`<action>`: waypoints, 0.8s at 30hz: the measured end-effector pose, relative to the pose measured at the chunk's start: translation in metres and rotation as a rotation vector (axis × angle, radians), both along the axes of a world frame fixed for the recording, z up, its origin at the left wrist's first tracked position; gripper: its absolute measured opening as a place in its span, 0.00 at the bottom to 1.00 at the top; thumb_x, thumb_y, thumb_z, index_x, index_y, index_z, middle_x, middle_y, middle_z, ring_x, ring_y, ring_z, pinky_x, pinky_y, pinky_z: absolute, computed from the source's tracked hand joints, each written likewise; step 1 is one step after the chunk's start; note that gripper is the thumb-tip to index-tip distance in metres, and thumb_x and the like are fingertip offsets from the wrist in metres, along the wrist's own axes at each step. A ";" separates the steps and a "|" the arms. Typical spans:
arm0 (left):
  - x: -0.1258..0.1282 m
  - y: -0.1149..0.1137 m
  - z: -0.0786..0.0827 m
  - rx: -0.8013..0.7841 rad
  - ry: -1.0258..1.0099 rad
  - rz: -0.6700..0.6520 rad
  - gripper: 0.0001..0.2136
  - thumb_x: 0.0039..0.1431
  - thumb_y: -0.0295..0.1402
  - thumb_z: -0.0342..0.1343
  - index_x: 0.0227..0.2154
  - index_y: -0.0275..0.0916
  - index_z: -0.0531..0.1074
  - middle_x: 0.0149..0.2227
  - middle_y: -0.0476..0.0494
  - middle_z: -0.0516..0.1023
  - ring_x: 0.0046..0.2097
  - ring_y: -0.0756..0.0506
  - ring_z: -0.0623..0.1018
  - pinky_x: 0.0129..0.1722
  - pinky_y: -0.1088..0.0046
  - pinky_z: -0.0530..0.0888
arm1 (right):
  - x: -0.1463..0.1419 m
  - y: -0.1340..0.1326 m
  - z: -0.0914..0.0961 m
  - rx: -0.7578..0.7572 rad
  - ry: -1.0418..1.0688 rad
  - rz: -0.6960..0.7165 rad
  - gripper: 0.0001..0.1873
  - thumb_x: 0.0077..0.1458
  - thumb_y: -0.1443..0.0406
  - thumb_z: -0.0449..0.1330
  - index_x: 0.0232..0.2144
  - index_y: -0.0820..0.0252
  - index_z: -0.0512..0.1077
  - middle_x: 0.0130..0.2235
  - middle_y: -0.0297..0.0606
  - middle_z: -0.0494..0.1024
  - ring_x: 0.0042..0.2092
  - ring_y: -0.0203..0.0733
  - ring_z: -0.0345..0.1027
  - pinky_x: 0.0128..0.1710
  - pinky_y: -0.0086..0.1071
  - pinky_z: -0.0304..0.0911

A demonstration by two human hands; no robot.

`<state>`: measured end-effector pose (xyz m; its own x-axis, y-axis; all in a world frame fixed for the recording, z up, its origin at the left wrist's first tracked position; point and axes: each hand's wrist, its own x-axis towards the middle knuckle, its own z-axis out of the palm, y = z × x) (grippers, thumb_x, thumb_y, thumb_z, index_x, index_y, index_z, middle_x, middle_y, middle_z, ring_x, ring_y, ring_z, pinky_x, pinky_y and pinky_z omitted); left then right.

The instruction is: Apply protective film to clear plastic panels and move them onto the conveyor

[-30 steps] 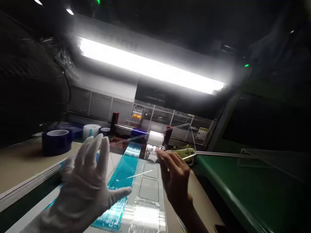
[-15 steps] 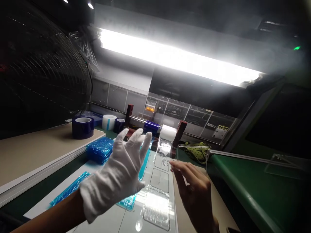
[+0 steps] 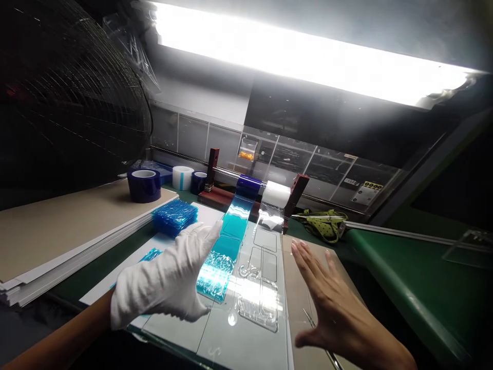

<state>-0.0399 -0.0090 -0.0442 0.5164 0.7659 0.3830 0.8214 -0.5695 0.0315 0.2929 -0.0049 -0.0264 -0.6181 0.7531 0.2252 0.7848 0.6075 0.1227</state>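
Note:
My left hand (image 3: 165, 277), in a white glove, hovers over the worktop with fingers stretched and thumb apart. My right hand (image 3: 331, 298) is bare and spread open over a brown board (image 3: 290, 308). Between them run a blue film strip (image 3: 231, 226) and a clear film strip (image 3: 271, 218), drawn from a blue roll (image 3: 248, 186) and a white roll (image 3: 276, 194). Outlined rectangles and a shiny clear rectangular piece (image 3: 258, 306) show at the right of the pale surface. Faint reflections there make any clear sheet between my hands hard to tell. A thin pointed metal tool (image 3: 334, 361) lies partly under my right hand.
A stack of blue film pieces (image 3: 175, 217) lies beyond my left hand. Loose tape rolls (image 3: 144, 186) and stacked boards (image 3: 77, 226) stand left, near a large fan (image 3: 96, 97). A green spotted pouch (image 3: 325, 222) and a green padded surface (image 3: 400, 277) are right.
My right hand has gone from fingertips held together by a clear panel to spread wide, farther right. My left hand has lowered and moved left. The view has tilted down.

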 end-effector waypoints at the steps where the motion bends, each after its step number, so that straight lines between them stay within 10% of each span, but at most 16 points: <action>1: -0.003 -0.001 0.000 -0.046 -0.016 -0.012 0.61 0.41 0.47 0.60 0.63 0.37 0.16 0.68 0.25 0.38 0.66 0.24 0.48 0.62 0.43 0.56 | 0.001 0.002 -0.003 -0.029 0.012 -0.004 0.80 0.29 0.49 0.74 0.65 0.55 0.18 0.68 0.54 0.44 0.68 0.64 0.36 0.62 0.68 0.27; 6: -0.012 -0.011 -0.010 -0.269 -0.214 -0.009 0.59 0.41 0.46 0.62 0.64 0.44 0.21 0.68 0.32 0.41 0.67 0.27 0.50 0.63 0.44 0.57 | 0.009 0.006 -0.024 -0.189 0.130 0.047 0.69 0.41 0.50 0.68 0.66 0.55 0.23 0.68 0.51 0.48 0.67 0.60 0.41 0.64 0.63 0.23; 15: 0.035 -0.019 -0.100 -0.419 -0.978 -0.176 0.58 0.40 0.66 0.53 0.65 0.41 0.30 0.66 0.31 0.47 0.67 0.31 0.52 0.63 0.47 0.56 | -0.005 0.000 -0.074 -0.502 0.522 0.195 0.62 0.47 0.41 0.59 0.67 0.58 0.27 0.64 0.54 0.58 0.65 0.61 0.50 0.64 0.59 0.42; 20: 0.010 -0.012 -0.047 -0.503 -0.428 -0.053 0.56 0.34 0.53 0.65 0.65 0.49 0.41 0.65 0.37 0.51 0.64 0.29 0.57 0.60 0.44 0.61 | 0.011 -0.001 -0.043 -0.253 0.306 0.125 0.63 0.44 0.50 0.65 0.67 0.56 0.28 0.64 0.52 0.59 0.64 0.65 0.51 0.61 0.66 0.42; 24: 0.026 -0.003 0.000 -0.357 0.091 0.078 0.52 0.27 0.39 0.66 0.62 0.37 0.55 0.57 0.28 0.64 0.53 0.25 0.68 0.46 0.46 0.72 | -0.013 -0.010 -0.010 -0.019 0.066 0.051 0.66 0.35 0.57 0.67 0.68 0.60 0.31 0.59 0.53 0.66 0.60 0.67 0.57 0.62 0.69 0.29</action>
